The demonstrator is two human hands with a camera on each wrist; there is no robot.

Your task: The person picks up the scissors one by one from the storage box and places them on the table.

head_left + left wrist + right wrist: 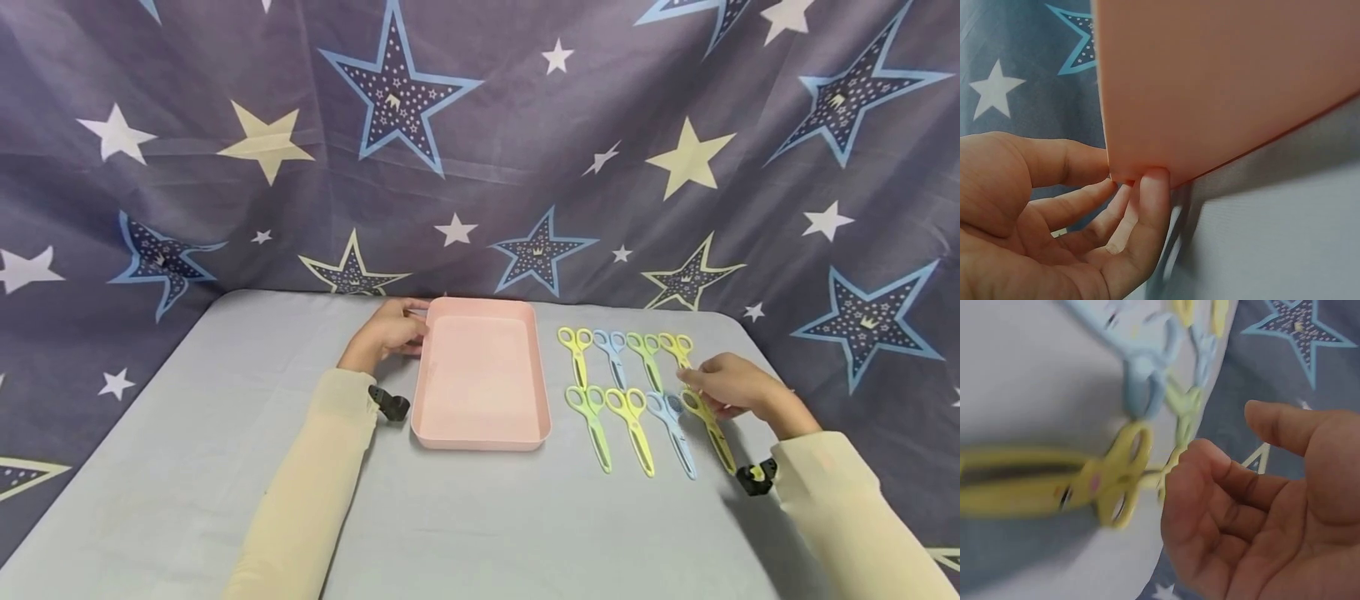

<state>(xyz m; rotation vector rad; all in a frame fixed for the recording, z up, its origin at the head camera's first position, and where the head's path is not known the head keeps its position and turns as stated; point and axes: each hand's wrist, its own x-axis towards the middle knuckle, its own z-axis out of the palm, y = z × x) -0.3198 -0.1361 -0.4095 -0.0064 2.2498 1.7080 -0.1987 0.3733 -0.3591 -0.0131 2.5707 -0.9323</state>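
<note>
A pink rectangular tray (482,383) lies on the table, left of several small scissors. My left hand (393,329) holds the tray's left side near its far corner. In the left wrist view the thumb meets the tray's edge and a bent finger presses its wall. My right hand (731,385) is at the right end of the scissors, over the gap between the two rows. Nearest to it are the near-row yellow scissors (1100,478) and the far-row yellow scissors (677,348). Its fingers are loosely bent, with the thumb apart and nothing between them.
Blue scissors (672,433), yellow scissors (632,423) and green scissors (592,421) continue the near row. Behind them lie green scissors (645,354), blue scissors (611,350) and yellow scissors (576,350). A dark star-patterned cloth (510,167) hangs along the grey table's (480,525) far edge.
</note>
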